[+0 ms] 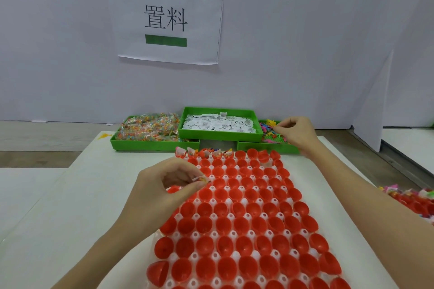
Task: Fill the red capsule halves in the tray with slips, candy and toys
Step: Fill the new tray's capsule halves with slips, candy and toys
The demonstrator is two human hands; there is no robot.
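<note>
A white tray (212,233) holds several rows of red capsule halves (244,225). Most are empty; several in the far row (205,153) hold candy packets and slips. My left hand (164,191) hovers over the tray's left side and pinches a small candy packet with a slip (200,179). My right hand (297,132) reaches into the green toy bin (270,145) at the back right, fingers curled among colourful toys (270,127).
A green bin of candy packets (150,128) sits at the back left. A raised green bin of white slips (219,123) is in the middle. Another filled tray (415,199) lies at the right edge. A paper sign (165,19) hangs on the wall.
</note>
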